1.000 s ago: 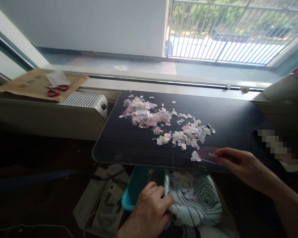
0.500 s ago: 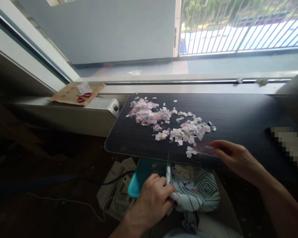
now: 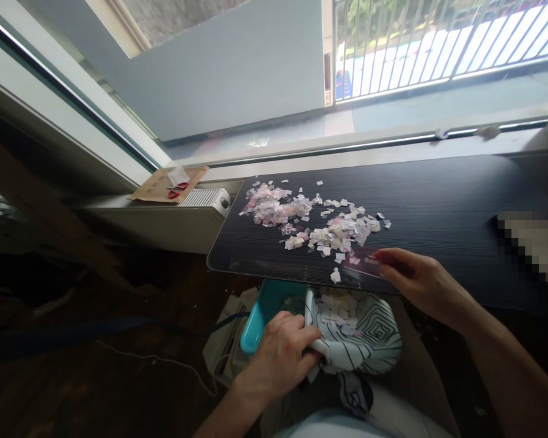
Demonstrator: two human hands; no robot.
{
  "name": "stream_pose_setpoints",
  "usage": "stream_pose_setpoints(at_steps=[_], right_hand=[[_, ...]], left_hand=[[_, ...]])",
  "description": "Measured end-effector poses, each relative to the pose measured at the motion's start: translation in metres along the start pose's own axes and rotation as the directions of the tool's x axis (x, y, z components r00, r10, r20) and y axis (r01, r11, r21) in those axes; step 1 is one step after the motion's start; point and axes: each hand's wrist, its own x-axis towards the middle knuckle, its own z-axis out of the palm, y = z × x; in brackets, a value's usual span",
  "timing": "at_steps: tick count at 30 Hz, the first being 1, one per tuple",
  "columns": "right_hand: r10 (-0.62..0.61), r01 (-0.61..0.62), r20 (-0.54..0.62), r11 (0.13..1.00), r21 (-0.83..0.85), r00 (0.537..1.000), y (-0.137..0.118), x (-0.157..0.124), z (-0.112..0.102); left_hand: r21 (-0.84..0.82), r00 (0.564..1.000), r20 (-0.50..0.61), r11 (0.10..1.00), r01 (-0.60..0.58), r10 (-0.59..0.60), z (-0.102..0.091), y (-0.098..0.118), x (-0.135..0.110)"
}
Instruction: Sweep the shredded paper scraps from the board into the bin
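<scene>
My right hand [image 3: 415, 277] pinches a thin, see-through pinkish plastic sheet [image 3: 363, 261] flat over the dark table [image 3: 438, 201]. Its edge lies beside small white and pink paper scraps [image 3: 342, 231]. A second heap of scraps [image 3: 274, 204] spreads farther left. Below the table's front edge, my left hand [image 3: 287, 350] grips the rim of a white bag [image 3: 379, 340] with black lines, its fingers closed over the cloth. Pale scraps lie inside the bag. Against it on the left is a turquoise bin [image 3: 256, 325], also with some scraps in it.
Red-handled scissors [image 3: 178, 190] rest on a brown envelope [image 3: 150, 185] on the sill, above a white radiator [image 3: 205, 199]. A blurred-out object [image 3: 534, 249] lies at the table's right. A white cable [image 3: 164, 362] crosses the dark floor.
My right hand has drawn the plastic sheet slightly left, along the heap's near edge. The left hand keeps its hold on the bag's rim. The camera view has tilted.
</scene>
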Motion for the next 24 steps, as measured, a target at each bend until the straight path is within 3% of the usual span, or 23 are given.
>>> stream_pose_setpoints(at_steps=[4,7,12,17,24], right_hand=[[-0.018,0.022,0.074,0.999,-0.049,0.997,-0.003,0.003,0.003],[0.037,-0.036,0.014,0.994,-0.106,0.999,-0.004,0.001,0.002],[0.026,-0.026,0.098,1.0,-0.004,0.995,-0.008,0.002,0.004],[0.116,-0.116,0.01,0.993,-0.024,0.993,-0.001,0.004,0.002],[0.162,-0.162,-0.012,0.983,-0.091,0.987,0.006,0.0,-0.004]], left_hand=[[-0.015,1.0,0.005,1.0,-0.005,0.005,0.001,-0.003,0.0],[-0.021,1.0,0.005,1.0,-0.011,0.012,0.002,-0.005,0.001],[-0.04,1.0,0.004,0.999,-0.02,0.021,0.002,-0.007,0.005],[-0.051,0.999,0.005,0.998,-0.033,0.033,0.003,-0.009,0.008],[-0.062,0.999,0.017,0.997,-0.034,0.035,0.003,-0.01,0.01]])
